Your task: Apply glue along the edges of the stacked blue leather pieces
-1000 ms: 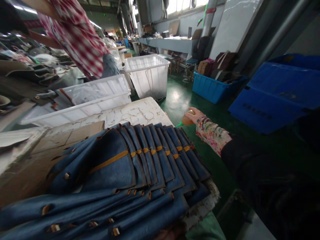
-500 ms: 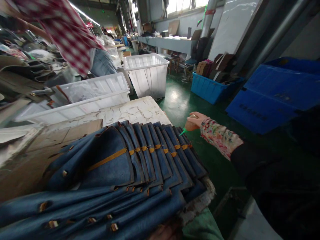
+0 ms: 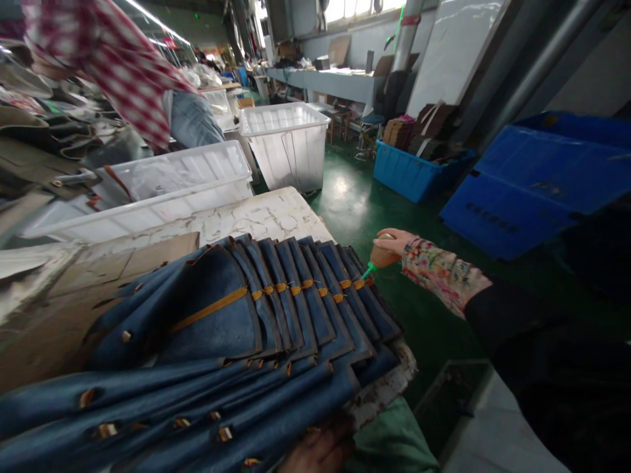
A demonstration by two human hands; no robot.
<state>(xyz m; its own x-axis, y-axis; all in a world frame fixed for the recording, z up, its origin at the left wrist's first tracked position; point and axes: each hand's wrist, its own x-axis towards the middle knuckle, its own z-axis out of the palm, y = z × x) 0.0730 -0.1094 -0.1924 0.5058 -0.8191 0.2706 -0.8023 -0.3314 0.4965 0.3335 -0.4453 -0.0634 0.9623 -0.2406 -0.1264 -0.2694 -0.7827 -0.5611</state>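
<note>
My right hand (image 3: 394, 242) is closed round a small tan squeeze bottle (image 3: 382, 257). Its green nozzle (image 3: 369, 270) touches the rightmost yellow strip (image 3: 358, 284) on a fanned row of dark blue leather pieces (image 3: 276, 309). The pieces overlap on a worn white board (image 3: 266, 217). Part of my left hand (image 3: 320, 450) shows at the bottom edge, under the near edge of the blue pieces; its fingers are hidden.
A brown cardboard sheet (image 3: 73, 295) lies left of the blue pieces. White plastic tubs (image 3: 182, 184) (image 3: 288, 144) stand behind the board. Blue crates (image 3: 419, 174) (image 3: 537, 184) sit on the green floor at right. A person in a red checked shirt (image 3: 113, 59) leans at upper left.
My right hand has come down and left with the bottle, bringing the green nozzle from off the board's edge onto the rightmost yellow strip. The person in the checked shirt has shifted left.
</note>
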